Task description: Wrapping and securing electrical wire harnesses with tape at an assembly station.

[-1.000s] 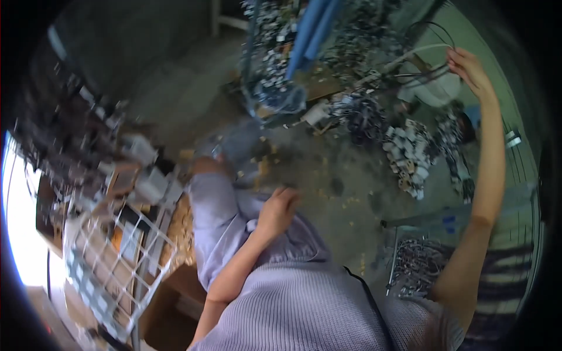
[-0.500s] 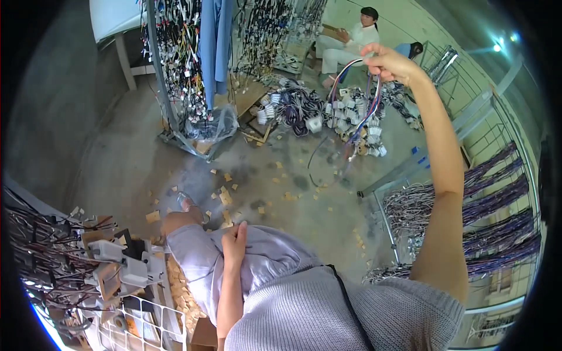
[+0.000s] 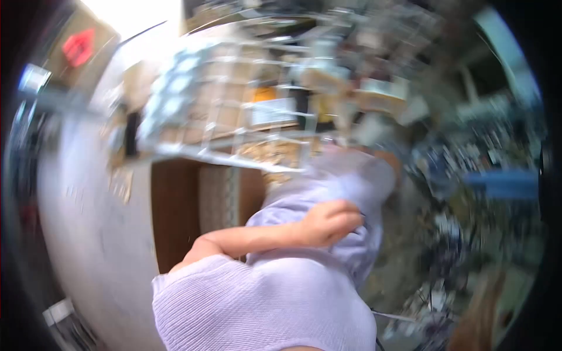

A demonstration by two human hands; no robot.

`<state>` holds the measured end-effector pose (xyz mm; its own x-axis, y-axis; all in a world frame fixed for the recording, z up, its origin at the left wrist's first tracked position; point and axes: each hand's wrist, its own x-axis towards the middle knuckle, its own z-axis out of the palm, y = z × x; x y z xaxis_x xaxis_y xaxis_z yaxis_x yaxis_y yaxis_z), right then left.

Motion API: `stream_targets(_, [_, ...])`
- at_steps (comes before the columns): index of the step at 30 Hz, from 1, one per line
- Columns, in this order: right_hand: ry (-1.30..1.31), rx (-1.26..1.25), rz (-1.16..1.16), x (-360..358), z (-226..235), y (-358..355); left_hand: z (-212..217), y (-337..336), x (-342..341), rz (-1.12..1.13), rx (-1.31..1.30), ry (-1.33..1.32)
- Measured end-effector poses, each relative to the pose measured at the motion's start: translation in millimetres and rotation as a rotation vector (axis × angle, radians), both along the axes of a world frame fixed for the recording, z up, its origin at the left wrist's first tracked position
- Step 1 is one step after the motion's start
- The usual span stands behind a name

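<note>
My left hand (image 3: pixel 332 223) is curled into a closed fist above my lap, over the lavender skirt (image 3: pixel 316 193). Whatever the fist may hold is hidden by its fingers. A smeared skin-toned shape at the lower right edge appears to be my right hand (image 3: pixel 481 316) or forearm. Its fingers cannot be made out, and motion blur hides whether it holds anything. Nearest to that shape lies a blurred heap of wire bundles with white ends (image 3: pixel 436 298) on the floor.
Beyond my lap stands a white wire rack (image 3: pixel 222 158) with cartons inside. A brown cardboard box (image 3: pixel 174 205) is below it, near small tan scraps (image 3: pixel 275 153). At left is a pale surface (image 3: pixel 88 216). Blurred blue cloth (image 3: pixel 503 184) hangs at right.
The view has swung left toward the wire rack and is heavily smeared. My right hand, earlier raised with a bundle of wires, is now low at the right edge. My left hand stays closed.
</note>
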<state>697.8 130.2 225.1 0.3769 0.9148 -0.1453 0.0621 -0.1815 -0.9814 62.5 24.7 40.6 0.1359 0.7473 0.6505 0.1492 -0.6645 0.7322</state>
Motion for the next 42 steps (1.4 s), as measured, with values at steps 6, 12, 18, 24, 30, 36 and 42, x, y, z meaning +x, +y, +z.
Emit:
stream_targets(6, [-0.128,-0.092,0.186,-46,-47,95,16,-47,-185,1.16,-0.545,0.364])
stream_targets(12, [-0.332,-0.121,-0.008,5,-39,31,-30,-65,-283,1.288,-0.945,0.812])
stream_targets(18, [-0.556,-0.15,-0.512,98,0,-170,18,-37,-188,1.132,-0.455,0.389])
stream_targets(24, [-0.536,0.054,-0.633,169,47,-379,-2,5,-28,0.089,-0.455,0.057])
stream_targets(30, [-0.568,-0.16,-0.525,-106,88,-292,1,14,64,-0.419,-0.512,0.204])
stream_targets(36, [-0.553,-0.097,-0.521,-148,127,-319,-3,47,133,-0.701,-0.48,0.227])
stream_targets(42, [-0.324,-0.126,-0.592,-98,74,-293,-81,63,138,-0.703,-0.712,0.271])
